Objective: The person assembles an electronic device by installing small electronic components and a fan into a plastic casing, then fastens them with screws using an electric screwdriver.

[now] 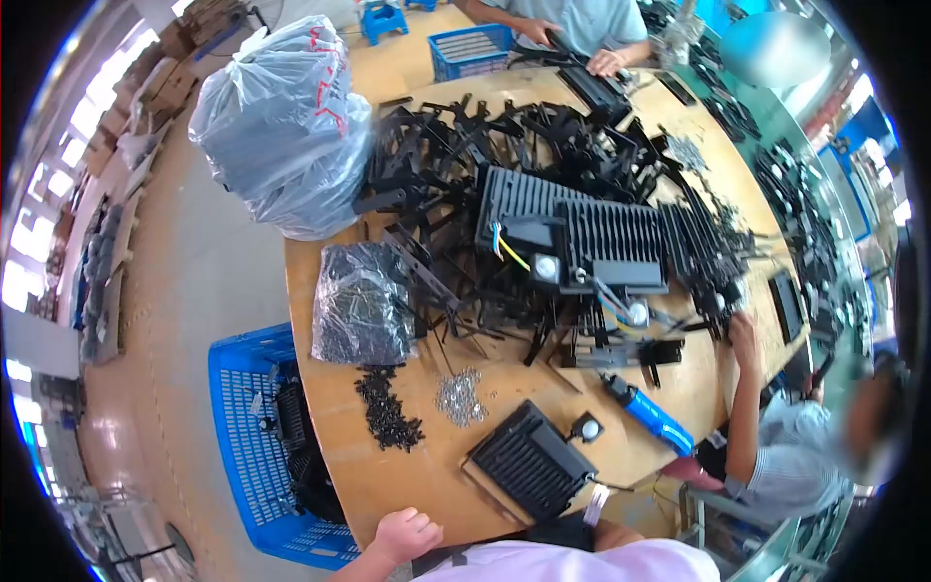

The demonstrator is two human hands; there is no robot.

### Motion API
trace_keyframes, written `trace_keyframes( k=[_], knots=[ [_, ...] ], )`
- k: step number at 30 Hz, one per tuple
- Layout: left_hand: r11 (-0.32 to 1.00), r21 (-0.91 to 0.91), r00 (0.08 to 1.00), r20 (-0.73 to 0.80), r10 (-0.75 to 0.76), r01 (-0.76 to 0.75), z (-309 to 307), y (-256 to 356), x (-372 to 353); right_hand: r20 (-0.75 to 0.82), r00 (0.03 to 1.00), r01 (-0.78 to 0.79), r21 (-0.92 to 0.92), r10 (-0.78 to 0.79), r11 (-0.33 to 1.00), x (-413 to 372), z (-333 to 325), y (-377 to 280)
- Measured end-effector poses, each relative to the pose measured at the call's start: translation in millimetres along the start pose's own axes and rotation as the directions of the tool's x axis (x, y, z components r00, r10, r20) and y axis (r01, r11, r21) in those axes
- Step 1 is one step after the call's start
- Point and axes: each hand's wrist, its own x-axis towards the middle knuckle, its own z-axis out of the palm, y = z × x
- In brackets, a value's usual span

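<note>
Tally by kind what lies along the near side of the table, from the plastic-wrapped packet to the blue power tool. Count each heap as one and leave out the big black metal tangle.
Dark packet in clear plastic: 1
Heap of tiny black parts: 1
Heap of tiny silver parts: 1
Black ribbed rectangular housing: 1
Blue cylindrical power tool: 1
Total: 5

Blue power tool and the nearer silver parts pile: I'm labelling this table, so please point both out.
Blue power tool (654,417), head view: middle of its body.
Nearer silver parts pile (460,398), head view: centre of the heap.
</note>
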Motion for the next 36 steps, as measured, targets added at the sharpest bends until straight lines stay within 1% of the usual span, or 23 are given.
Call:
trace_keyframes(
  k=[4, 10, 12, 13, 14, 17, 20, 23, 26, 27, 29, 32, 34, 36],
  knots=[
    [0.995, 0.096, 1.0, -0.013, 0.005, -0.004, -1, 2, 3, 0.014, 1.0, -0.011, 0.028, 0.01, 1.0, 8, -15, -7],
    [0.991, 0.132, 1.0, -0.006, 0.001, 0.0, 2, 4, -1, 0.007, 1.0, 0.004, 0.066, -0.004, 0.998, 17, -30, -12],
    [0.994, 0.111, 0.998, 0.057, -0.006, -0.001, 25, 0, -31, 0.009, 1.0, 0.01, 0.079, -0.011, 0.997, 16, -39, -19],
    [0.995, 0.096, 0.996, 0.089, -0.015, 0.007, 29, -1, -33, 0.006, 1.0, 0.015, 0.083, -0.015, 0.996, 21, -42, -18],
    [0.992, 0.125, 0.996, 0.088, 0.005, -0.016, 32, -2, -36, 0.007, 1.0, 0.013, 0.085, -0.014, 0.996, 25, -42, -15],
    [0.99, 0.133, 0.998, 0.039, -0.054, 0.048, 26, 3, -29, 0.018, 1.0, 0.009, 0.089, -0.01, 0.996, 31, -40, -13],
    [0.979, 0.177, 0.994, 0.025, -0.105, 0.099, 10, 13, -12, 0.02, 1.0, 0.006, 0.105, -0.008, 0.994, 35, -39, -9],
    [0.989, 0.15, 0.998, 0.057, -0.021, 0.013, 35, -3, -38, 0.019, 1.0, 0.009, 0.126, -0.011, 0.992, 38, -45, -7],
    [0.985, 0.171, 0.993, 0.112, -0.035, 0.015, 33, -2, -37, 0.012, 1.0, 0.006, 0.135, -0.008, 0.991, 35, -43, -2],
    [0.987, 0.159, 0.995, 0.09, -0.031, 0.016, 31, 2, -38, 0.009, 1.0, 0.011, 0.141, -0.012, 0.99, 35, -43, -1],
    [0.991, 0.137, 0.999, 0.041, -0.011, 0.005, 14, 7, -19, -0.002, 1.0, 0.02, 0.149, -0.02, 0.989, 33, -45, 2],
    [0.988, 0.138, 0.998, 0.009, -0.067, 0.065, 10, 11, -13, -0.02, 0.999, 0.037, 0.171, -0.034, 0.985, 28, -48, 7],
    [0.966, 0.203, 0.979, 0.157, 0.129, -0.16, 4, 1, -7, -0.019, 0.999, 0.037, 0.176, -0.034, 0.984, 23, -44, 28],
    [0.978, 0.189, 0.973, 0.227, 0.043, -0.087, 20, -4, -26, -0.019, 1.0, 0.028, 0.176, -0.025, 0.984, 12, -38, 52]
  ],
)
